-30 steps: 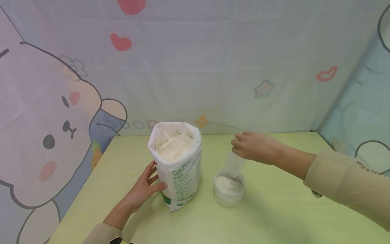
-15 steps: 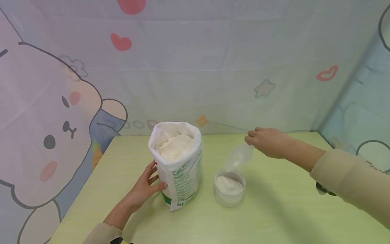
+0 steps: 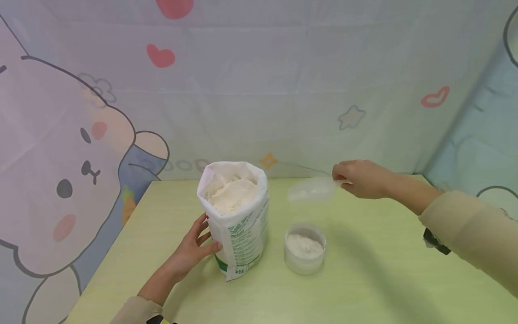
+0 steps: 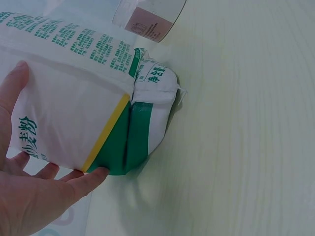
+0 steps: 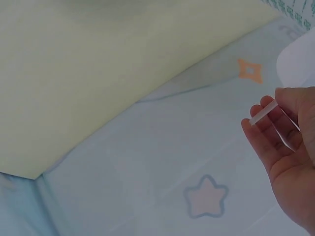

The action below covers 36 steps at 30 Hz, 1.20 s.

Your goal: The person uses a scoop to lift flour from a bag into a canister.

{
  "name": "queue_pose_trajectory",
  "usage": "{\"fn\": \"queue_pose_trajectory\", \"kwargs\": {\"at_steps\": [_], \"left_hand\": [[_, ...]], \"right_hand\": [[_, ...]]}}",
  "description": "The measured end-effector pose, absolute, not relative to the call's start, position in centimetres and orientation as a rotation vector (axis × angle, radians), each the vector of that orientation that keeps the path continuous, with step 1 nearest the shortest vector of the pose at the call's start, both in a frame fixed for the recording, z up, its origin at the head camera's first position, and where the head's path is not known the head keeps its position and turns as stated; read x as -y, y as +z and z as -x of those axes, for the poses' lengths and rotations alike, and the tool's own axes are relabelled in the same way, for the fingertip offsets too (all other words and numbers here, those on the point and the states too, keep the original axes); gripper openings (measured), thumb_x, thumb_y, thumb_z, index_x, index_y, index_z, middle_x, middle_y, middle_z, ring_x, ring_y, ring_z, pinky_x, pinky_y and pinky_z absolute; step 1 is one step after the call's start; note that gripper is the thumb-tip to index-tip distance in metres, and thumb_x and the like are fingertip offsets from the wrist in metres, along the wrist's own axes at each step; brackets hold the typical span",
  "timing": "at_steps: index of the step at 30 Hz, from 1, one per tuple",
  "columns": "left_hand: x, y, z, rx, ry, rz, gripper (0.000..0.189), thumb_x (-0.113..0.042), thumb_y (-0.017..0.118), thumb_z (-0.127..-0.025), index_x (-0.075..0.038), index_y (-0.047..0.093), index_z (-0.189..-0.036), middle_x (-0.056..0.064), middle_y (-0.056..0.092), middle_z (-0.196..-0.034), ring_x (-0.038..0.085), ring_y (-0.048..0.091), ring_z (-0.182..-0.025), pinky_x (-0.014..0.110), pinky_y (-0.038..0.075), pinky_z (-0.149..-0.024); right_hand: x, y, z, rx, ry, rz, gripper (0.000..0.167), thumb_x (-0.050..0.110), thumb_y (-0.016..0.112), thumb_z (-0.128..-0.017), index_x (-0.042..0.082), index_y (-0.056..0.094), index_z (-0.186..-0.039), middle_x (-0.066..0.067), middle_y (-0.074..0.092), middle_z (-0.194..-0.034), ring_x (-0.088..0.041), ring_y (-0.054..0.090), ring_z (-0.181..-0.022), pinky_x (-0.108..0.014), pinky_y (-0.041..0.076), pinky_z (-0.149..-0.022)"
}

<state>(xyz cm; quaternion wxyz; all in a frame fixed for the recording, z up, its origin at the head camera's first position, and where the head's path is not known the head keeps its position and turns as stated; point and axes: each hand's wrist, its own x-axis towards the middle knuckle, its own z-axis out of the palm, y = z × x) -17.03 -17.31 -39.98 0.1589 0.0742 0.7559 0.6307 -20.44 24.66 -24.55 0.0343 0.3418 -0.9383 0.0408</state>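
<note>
A white flour bag (image 3: 238,238) with green print stands upright, its top open and pale flour showing inside. My left hand (image 3: 188,254) holds its left side, thumb on one face and fingers spread round the other; the left wrist view shows the fingers against the bag (image 4: 64,108) near its green base. To the right sits a small clear round tub (image 3: 304,263) with white flour (image 3: 303,245) in it. Above and behind the tub, my right hand (image 3: 362,179) pinches the thin handle of a translucent plastic scoop (image 3: 312,190), its head pointing left toward the bag.
Both things stand on a light yellow-green table (image 3: 251,301). A cloth backdrop (image 3: 283,90) with cartoon prints hangs right behind its far edge. In the left wrist view the tub (image 4: 149,24) has a pinkish label and lies close beside the bag.
My right hand has lifted the scoop out of the tub and moved up and to the right. The scoop has swung from pointing down to nearly level. The left hand and bag stay put.
</note>
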Motion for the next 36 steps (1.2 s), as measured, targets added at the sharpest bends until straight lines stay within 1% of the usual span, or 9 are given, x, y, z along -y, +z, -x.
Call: {"fn": "queue_pose_trajectory", "kwargs": {"at_steps": [4, 9, 11, 18, 22, 29, 36], "left_hand": [[17.3, -40.1, 17.1, -2.160, 1.805, -0.204, 0.091, -0.022, 0.071, -0.081, -0.033, 0.009, -0.146, 0.007, 0.007, -0.154, 0.039, 0.013, -0.139, 0.060, 0.031, -0.101], [17.5, -40.4, 17.3, -2.164, 1.810, -0.190, 0.093, -0.024, 0.073, -0.079, -0.034, 0.010, -0.146, 0.005, 0.008, -0.153, 0.037, 0.014, -0.139, 0.059, 0.031, -0.101], [17.6, -40.5, 17.4, -2.165, 1.814, -0.185, 0.094, -0.024, 0.074, -0.078, -0.034, 0.011, -0.146, 0.004, 0.009, -0.153, 0.037, 0.014, -0.139, 0.059, 0.031, -0.101], [17.5, -40.6, 17.3, -2.155, 1.823, -0.181, 0.093, -0.023, 0.073, -0.078, -0.035, 0.011, -0.146, 0.003, 0.009, -0.153, 0.037, 0.015, -0.139, 0.059, 0.030, -0.102], [17.4, -40.5, 17.3, -2.158, 1.822, -0.188, 0.092, -0.023, 0.074, -0.078, -0.036, 0.012, -0.145, 0.003, 0.010, -0.153, 0.037, 0.015, -0.139, 0.059, 0.030, -0.102], [17.3, -40.2, 17.1, -2.166, 1.811, -0.209, 0.091, -0.022, 0.073, -0.079, -0.035, 0.011, -0.145, 0.005, 0.009, -0.153, 0.038, 0.015, -0.139, 0.060, 0.030, -0.101], [17.1, -40.0, 17.0, -2.164, 1.802, -0.207, 0.090, -0.023, 0.072, -0.080, -0.034, 0.011, -0.146, 0.007, 0.009, -0.154, 0.039, 0.015, -0.139, 0.060, 0.030, -0.101]], "right_hand": [[-24.5, -23.3, 20.9, 2.842, 0.140, -1.041, 0.014, -0.001, 0.063, -0.082, 0.008, 0.056, -0.091, -0.001, 0.058, -0.088, -0.014, 0.052, -0.073, -0.032, 0.047, -0.066], [-23.6, -21.3, 21.5, 2.800, 0.115, -1.059, 0.014, -0.002, 0.062, -0.082, 0.007, 0.054, -0.090, -0.002, 0.056, -0.086, -0.014, 0.048, -0.069, -0.031, 0.043, -0.063], [-23.1, -20.6, 21.6, 2.779, 0.099, -1.071, 0.014, -0.003, 0.061, -0.082, 0.007, 0.054, -0.090, -0.002, 0.056, -0.085, -0.015, 0.048, -0.069, -0.032, 0.044, -0.063], [-20.8, -18.3, 21.9, 2.761, 0.075, -1.076, 0.013, -0.003, 0.059, -0.082, 0.005, 0.057, -0.092, -0.006, 0.059, -0.089, -0.021, 0.057, -0.077, -0.036, 0.050, -0.071], [-19.4, -17.2, 22.0, 2.741, 0.040, -1.069, 0.013, -0.002, 0.058, -0.083, 0.005, 0.058, -0.093, -0.006, 0.060, -0.091, -0.023, 0.059, -0.080, -0.037, 0.050, -0.072], [-16.8, -16.2, 22.3, 2.726, -0.124, -1.106, 0.016, 0.002, 0.059, -0.085, 0.008, 0.060, -0.100, -0.005, 0.060, -0.096, -0.025, 0.059, -0.090, -0.037, 0.050, -0.075], [-14.0, -15.6, 22.2, 2.687, -0.279, -1.169, 0.018, 0.005, 0.059, -0.087, 0.012, 0.062, -0.103, -0.003, 0.060, -0.097, -0.025, 0.056, -0.094, -0.035, 0.050, -0.073]]}}
